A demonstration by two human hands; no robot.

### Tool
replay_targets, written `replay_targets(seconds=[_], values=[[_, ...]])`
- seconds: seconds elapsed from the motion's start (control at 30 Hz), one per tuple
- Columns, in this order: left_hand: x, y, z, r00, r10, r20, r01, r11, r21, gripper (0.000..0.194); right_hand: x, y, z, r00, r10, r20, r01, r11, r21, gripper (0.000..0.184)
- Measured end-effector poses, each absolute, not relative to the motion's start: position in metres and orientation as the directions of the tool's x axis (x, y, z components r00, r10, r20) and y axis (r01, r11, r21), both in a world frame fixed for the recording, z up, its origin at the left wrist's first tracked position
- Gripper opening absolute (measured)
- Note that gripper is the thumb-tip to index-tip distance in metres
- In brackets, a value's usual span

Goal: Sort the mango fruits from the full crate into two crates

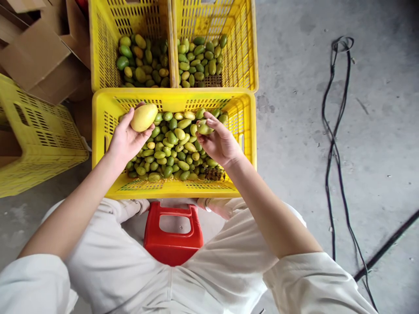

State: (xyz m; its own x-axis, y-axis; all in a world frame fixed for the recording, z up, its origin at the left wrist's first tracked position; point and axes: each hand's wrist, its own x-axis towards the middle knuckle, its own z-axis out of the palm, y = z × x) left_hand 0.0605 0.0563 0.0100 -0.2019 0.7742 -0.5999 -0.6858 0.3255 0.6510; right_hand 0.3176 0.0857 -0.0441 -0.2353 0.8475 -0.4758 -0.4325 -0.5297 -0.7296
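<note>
My left hand [129, 135] is closed around a large yellow mango [144, 117], held above the left side of a yellow plastic crate [173, 189]. Over the crate's right side, my right hand [219, 139] pinches a smaller green mango [204, 127] between thumb and fingers. Below both hands lie many small green and yellowish mangoes [170, 150], heaped on the crate's bottom. A dark, blotched patch [215, 174] shows near the crate's front right corner.
Behind stand two more yellow crates, the left one [104, 48] and the right one [245, 48], both holding mangoes. A tilted yellow crate [42, 131] and cardboard boxes [36, 56] are at left. A red stool [173, 250] is between my legs. Black cable [332, 144] lies on the floor.
</note>
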Motion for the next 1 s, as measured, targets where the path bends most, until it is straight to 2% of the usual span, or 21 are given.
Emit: replay_targets(seconds=[0.2,0.33,0.43,0.57,0.67,0.9,1.0], values=[[0.045,0.056,-0.01,-0.289,0.784,-0.55,-0.569,0.321,0.757,0.033,0.315,0.084,-0.047,-0.209,0.855,-0.475,-0.465,-0.515,-0.721,0.038],[0.038,0.056,-0.014,-0.273,0.789,-0.551,-0.559,0.336,0.758,0.041,0.317,0.084,-0.046,-0.209,0.858,-0.47,-0.535,-0.503,-0.679,0.029],[0.037,0.054,-0.016,-0.246,0.786,-0.567,-0.612,0.327,0.72,0.043,0.318,0.085,-0.045,-0.203,0.837,-0.509,-0.561,-0.525,-0.64,0.025],[0.041,0.054,-0.012,-0.191,0.785,-0.589,-0.66,0.342,0.669,0.045,0.318,0.087,-0.044,-0.206,0.844,-0.496,-0.514,-0.524,-0.679,0.04],[0.047,0.056,-0.003,-0.133,0.752,-0.646,-0.708,0.384,0.593,0.039,0.316,0.087,-0.043,-0.206,0.849,-0.486,-0.458,-0.523,-0.719,0.046],[0.057,0.061,0.002,-0.028,0.557,-0.83,-0.692,0.589,0.418,0.035,0.317,0.085,-0.041,-0.302,0.798,-0.522,-0.477,-0.6,-0.642,0.033],[0.056,0.061,0.003,-0.006,0.521,-0.853,-0.675,0.627,0.388,0.034,0.318,0.085,-0.04,-0.283,0.787,-0.548,-0.482,-0.61,-0.629,0.037]])
